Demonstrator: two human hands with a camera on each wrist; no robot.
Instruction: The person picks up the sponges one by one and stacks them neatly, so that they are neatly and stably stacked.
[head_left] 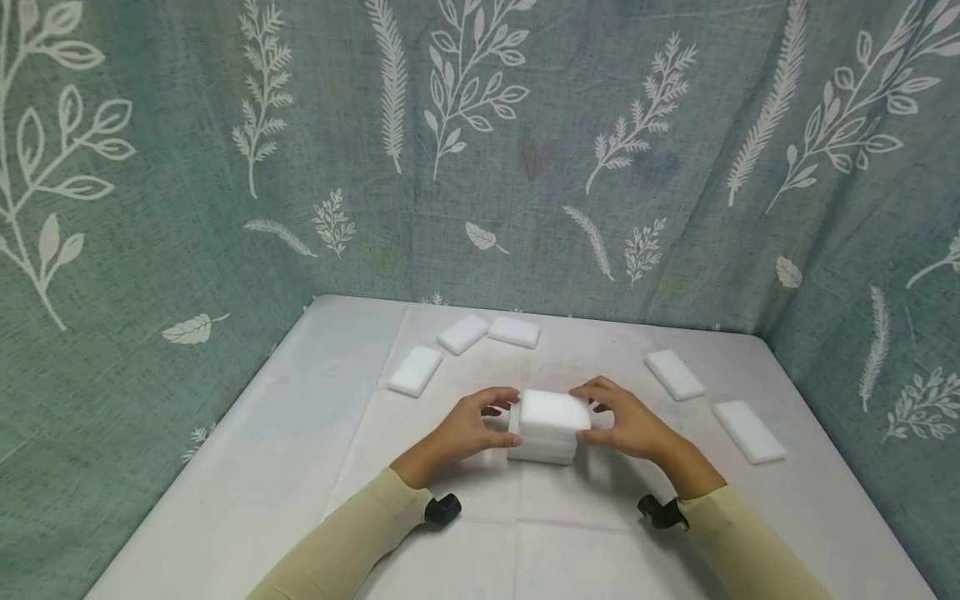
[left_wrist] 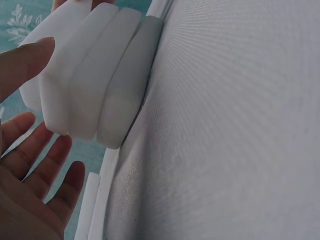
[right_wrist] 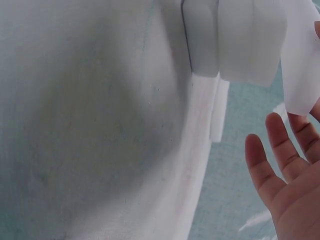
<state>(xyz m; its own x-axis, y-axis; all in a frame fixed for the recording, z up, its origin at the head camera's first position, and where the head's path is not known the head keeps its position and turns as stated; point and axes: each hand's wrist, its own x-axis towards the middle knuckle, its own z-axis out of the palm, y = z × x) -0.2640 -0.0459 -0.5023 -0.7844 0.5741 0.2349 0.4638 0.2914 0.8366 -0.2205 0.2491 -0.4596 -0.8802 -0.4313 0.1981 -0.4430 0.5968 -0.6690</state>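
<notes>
A stack of several white sponges (left_wrist: 117,80) lies flat on the white cloth, in front of the person. The top sponge (head_left: 555,410) sits slightly askew over the ones beneath, and a gap shows under it in the right wrist view. At the stack's left end, the left hand (head_left: 468,427) holds the upper sponges, thumb on the near side and index finger on the far side. From the other end, the right hand (head_left: 626,421) pinches the top sponge between thumb and fingers. The remaining fingers of both hands spread loosely beside the stack.
Loose white sponges lie around the stack: one at the left (head_left: 416,371), two behind (head_left: 463,334) (head_left: 513,332), and two at the right (head_left: 674,374) (head_left: 748,431). A green leaf-patterned curtain (head_left: 480,208) encloses the table (head_left: 480,558) at the back and sides.
</notes>
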